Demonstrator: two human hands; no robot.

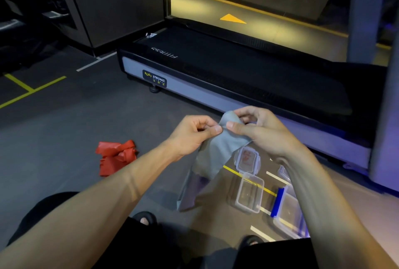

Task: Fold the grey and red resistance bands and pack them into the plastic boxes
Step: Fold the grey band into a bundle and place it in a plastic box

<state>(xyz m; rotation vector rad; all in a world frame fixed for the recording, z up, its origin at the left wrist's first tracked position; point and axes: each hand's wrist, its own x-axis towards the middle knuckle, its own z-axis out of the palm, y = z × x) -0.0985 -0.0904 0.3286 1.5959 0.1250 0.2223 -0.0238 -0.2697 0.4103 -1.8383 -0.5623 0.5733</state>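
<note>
Left hand (pixel 194 132) and right hand (pixel 259 130) both pinching grey stretchy resistance band (pixel 213 154). Behind, black treadmill (pixel 237 70) marked "FITNESS", badge (pixel 154 78) reading "BODY STRONG".

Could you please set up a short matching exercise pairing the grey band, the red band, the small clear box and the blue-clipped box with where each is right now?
Things:
1. grey band
2. red band
3. small clear box
4. blue-clipped box

Places:
A. crumpled on the floor, left of the arms
B. partly hidden under the right forearm
C. pinched by both hands, hanging down
D. open on the floor, lid beside it

Pairs: 1-C, 2-A, 3-D, 4-B
</note>
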